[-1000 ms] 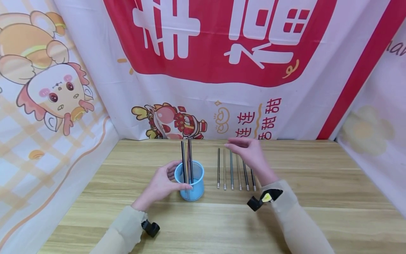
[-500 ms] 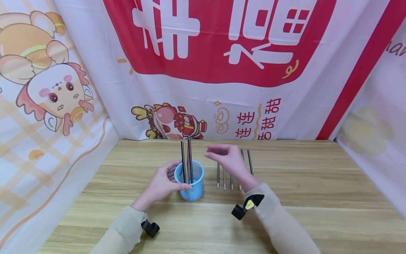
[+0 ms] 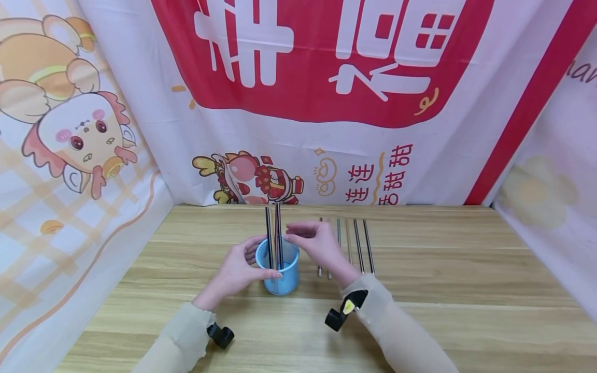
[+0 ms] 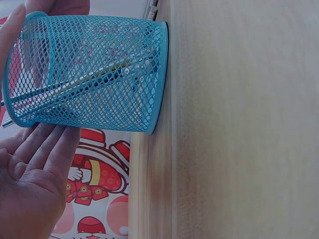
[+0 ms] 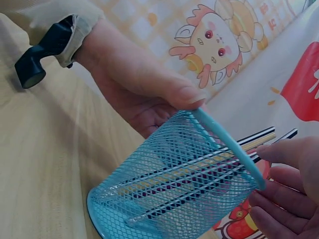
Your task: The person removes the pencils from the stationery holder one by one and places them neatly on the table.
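A light blue mesh pencil cup (image 3: 284, 285) stands upright on the table, tilted only by the camera angle in the wrist views. Several striped and plain pencils (image 3: 268, 233) lean inside it, their tops above the rim. My left hand (image 3: 238, 270) holds the cup from the left, thumb (image 5: 189, 97) at the near rim and fingers (image 4: 47, 149) round the far side. On the right, my right hand (image 3: 322, 249) is at the cup's rim, its fingers loosely bent and no pencil in them. In the right wrist view, its thumb (image 5: 284, 151) overlaps the pencil tops.
To the right of the cup, several pencils (image 3: 358, 243) lie in a row on the wooden table (image 3: 443, 269), partly behind my right hand and forearm. A printed cloth (image 3: 298, 155) hangs along the table's back edge, with others at both sides.
My right hand has moved left from above the row of pencils to the cup's right rim, uncovering the right-hand pencils. The left hand and the cup have stayed in place.
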### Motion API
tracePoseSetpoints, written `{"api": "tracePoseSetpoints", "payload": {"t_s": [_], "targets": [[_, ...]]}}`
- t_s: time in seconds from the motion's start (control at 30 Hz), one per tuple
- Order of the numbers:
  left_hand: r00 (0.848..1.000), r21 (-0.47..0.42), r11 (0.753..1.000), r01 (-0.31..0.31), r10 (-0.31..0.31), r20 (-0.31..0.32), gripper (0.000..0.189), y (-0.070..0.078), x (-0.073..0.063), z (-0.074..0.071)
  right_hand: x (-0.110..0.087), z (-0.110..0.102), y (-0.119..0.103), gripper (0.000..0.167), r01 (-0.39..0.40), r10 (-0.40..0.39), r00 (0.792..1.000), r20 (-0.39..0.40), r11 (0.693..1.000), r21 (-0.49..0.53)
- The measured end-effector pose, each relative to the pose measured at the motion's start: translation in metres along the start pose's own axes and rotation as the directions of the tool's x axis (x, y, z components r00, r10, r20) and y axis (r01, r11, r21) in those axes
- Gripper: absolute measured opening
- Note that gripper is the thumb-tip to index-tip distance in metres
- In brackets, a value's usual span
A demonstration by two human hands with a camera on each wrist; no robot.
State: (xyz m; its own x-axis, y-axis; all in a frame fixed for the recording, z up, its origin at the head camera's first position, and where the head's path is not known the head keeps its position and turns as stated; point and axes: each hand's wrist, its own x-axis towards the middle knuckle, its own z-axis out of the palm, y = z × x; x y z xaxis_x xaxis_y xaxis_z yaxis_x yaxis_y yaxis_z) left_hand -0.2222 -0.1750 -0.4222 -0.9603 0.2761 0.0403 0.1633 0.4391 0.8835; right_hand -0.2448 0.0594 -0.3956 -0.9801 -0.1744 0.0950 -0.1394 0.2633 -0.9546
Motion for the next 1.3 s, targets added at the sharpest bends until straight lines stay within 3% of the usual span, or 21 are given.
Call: {"api": "tracePoseSetpoints", "payload": {"t_s": [0.33,0.73,1.3], "targets": [[1.0,-0.001,1.0,-0.002,0.002,-0.002,0.083,0.001,-0.001,0.0,0.008,0.013,0.003,0.035,0.004,-0.004,1.0,-0.02,1.0,0.014],[1.0,0.009,1.0,-0.01,0.01,0.005,0.082,0.001,-0.002,-0.001,0.01,0.024,0.005,0.024,-0.046,0.048,0.998,-0.051,0.998,0.04],[1.0,0.008,1.0,-0.008,0.008,0.005,0.08,-0.001,0.0,-0.001,0.008,0.024,0.003,0.026,-0.018,0.026,0.995,-0.096,0.997,0.081]]}}
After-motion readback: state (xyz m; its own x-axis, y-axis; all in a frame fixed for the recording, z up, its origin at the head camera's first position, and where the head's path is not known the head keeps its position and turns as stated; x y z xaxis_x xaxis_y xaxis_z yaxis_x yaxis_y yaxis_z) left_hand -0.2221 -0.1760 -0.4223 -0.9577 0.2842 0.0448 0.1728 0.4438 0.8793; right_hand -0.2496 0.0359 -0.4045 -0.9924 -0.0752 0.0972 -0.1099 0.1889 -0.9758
